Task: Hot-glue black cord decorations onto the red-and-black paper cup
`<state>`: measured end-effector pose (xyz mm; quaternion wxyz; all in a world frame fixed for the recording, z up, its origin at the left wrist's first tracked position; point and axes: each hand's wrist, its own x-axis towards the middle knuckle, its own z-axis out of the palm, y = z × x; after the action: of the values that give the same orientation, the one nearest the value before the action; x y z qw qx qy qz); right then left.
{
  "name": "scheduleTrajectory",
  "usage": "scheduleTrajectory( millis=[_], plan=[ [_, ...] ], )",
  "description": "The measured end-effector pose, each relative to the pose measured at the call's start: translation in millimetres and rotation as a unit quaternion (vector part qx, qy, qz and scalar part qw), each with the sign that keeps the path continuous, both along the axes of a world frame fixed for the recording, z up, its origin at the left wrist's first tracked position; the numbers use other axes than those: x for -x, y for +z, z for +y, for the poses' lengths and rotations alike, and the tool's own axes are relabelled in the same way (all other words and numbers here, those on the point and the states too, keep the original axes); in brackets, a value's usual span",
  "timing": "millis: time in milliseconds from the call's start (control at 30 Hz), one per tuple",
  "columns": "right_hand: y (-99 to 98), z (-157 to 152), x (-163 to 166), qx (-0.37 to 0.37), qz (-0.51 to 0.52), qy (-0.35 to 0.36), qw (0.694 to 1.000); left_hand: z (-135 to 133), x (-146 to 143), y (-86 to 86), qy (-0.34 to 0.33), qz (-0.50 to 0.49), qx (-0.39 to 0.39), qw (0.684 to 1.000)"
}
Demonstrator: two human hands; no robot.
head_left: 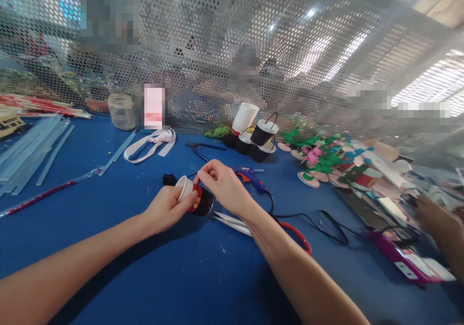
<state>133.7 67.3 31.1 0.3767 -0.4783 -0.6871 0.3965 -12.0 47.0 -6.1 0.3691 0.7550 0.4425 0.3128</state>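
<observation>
A small paper cup point(203, 203), wrapped in black with a red and yellow band and showing a white rim, lies tilted on its side above the blue table. My left hand point(167, 206) grips it around the rim end, thumb along the band. At the cup's upper side, the fingertips of my right hand point(217, 177) are pinched together on what looks like a red strip. Scissors point(232, 222) with red handles lie under my right forearm, blades open. Just behind that hand rests a blue glue gun point(255, 180), partly covered.
Black-wrapped cups with handles point(264, 133) and a white cup stack point(245, 117) stand at the back. White ribbon point(150, 146), pliers point(206, 146) and glue sticks point(32, 146) lie left. Right are flower pieces point(326, 163), a purple power strip point(402, 257) and another person's hand point(431, 211).
</observation>
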Motion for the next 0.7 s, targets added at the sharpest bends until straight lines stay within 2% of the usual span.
scheduleTrajectory(
  millis=[133,300,500,700],
  plan=[
    [0.8,2,-2,0.066,0.145,0.005,0.987,2,-3,2.0,0.019,-0.095,0.098,0.99],
    [4.9,3,-7,0.077,0.181,-0.003,0.981,5,-6,5.9,0.064,-0.176,0.213,0.959],
    [3.3,4,-11,0.019,0.191,-0.014,0.981,8,-7,8.6,0.075,-0.22,0.265,0.936],
    [1.3,5,-12,0.007,0.181,-0.03,0.983,7,-7,8.5,0.087,-0.211,0.282,0.932]
  ],
)
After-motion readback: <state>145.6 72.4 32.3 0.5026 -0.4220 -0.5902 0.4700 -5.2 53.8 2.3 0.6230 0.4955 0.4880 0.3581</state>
